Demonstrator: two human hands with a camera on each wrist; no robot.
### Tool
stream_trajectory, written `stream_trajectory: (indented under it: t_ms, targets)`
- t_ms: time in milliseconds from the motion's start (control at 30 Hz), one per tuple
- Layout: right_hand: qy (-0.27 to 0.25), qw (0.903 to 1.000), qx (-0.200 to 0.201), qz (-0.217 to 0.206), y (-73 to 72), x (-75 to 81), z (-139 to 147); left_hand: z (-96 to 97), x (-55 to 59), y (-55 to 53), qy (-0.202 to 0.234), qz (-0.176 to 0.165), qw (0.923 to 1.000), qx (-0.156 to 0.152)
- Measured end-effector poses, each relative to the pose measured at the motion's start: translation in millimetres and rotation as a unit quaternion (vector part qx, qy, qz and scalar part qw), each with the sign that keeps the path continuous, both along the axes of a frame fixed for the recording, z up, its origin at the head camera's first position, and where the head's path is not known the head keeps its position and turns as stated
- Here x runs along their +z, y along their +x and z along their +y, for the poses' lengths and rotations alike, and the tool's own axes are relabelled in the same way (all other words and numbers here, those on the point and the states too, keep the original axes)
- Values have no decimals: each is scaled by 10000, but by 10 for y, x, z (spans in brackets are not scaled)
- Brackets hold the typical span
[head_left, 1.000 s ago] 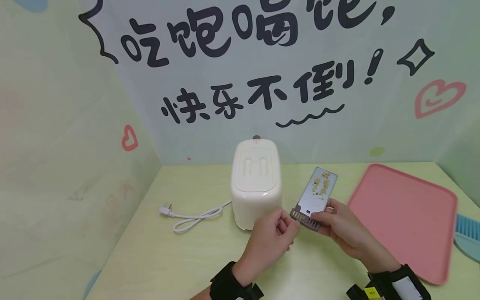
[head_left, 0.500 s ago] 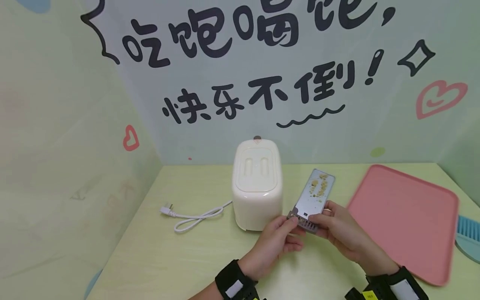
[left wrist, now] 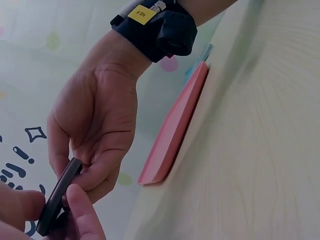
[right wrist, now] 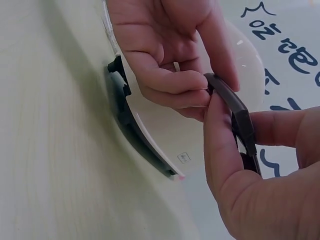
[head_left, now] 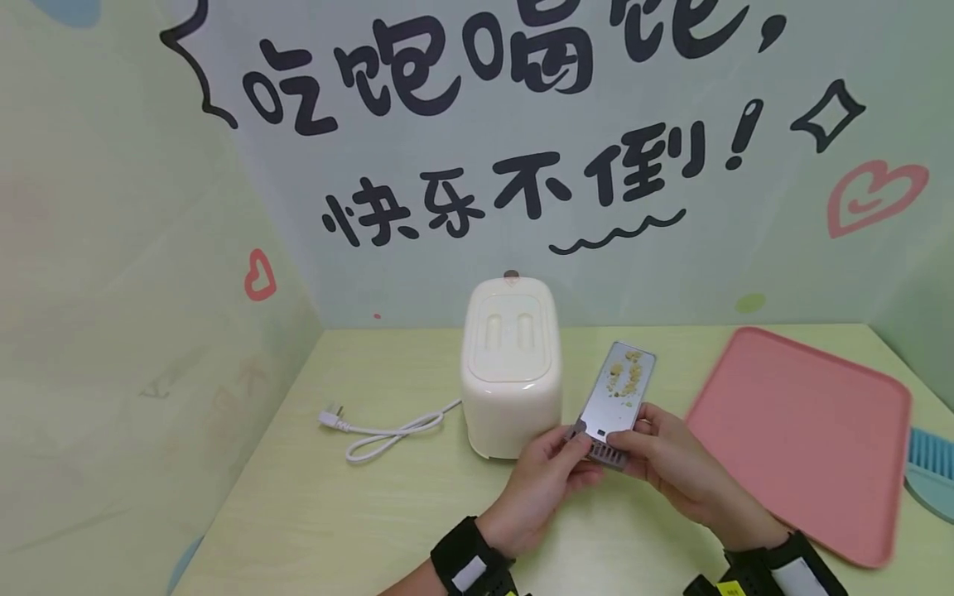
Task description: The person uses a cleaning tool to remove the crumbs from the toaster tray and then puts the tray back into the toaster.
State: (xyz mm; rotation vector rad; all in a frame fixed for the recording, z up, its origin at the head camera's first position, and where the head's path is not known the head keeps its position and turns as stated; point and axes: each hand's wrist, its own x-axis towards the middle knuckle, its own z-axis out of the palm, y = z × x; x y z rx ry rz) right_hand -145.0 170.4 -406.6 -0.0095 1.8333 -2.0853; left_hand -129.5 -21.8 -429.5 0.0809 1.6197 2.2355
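Note:
Both hands grip a crumb tray [head_left: 609, 406], a flat silvery plate with a grey slotted end and yellowish crumbs scattered over its far half. My left hand [head_left: 535, 488] pinches the left corner of the slotted end, thumb on top. On the right edge, my right hand [head_left: 674, 472] holds the plate near that same end. Both wrist views show the dark slotted end edge-on, as the tray end [left wrist: 56, 200] and the tray end [right wrist: 237, 112], between thumbs and fingers. A white toaster [head_left: 511, 414] with a lid on top stands just left of the tray, behind my left hand.
The toaster's white power cord [head_left: 391, 434] lies looped to its left, ending in a plug [head_left: 331, 420]. A pink serving tray [head_left: 805, 447] lies on the right. Beside it, a blue brush [head_left: 930, 463] is cut by the frame edge. A printed wall [head_left: 417, 281] closes off the back.
My left hand has moved right and taken hold of the crumb tray's slotted end. Both hands have then brought the tray slightly left and toward me, with the crumbs still on it.

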Motion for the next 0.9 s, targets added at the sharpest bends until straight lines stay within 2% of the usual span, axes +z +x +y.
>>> stream_trajectory:
  t_ms: [267, 567, 900]
  targets:
    - [192, 9997, 115, -10, 10, -16, -12, -24, -5, -19, 134, 63, 9998, -119]
    - [186, 9995, 245, 80, 16, -35, -8, -26, -1, -38, 174, -20, 9997, -174]
    - [205, 9992, 339, 79, 13, -48, -23, -43, -11, -33, 291, 212, 9989, -284]
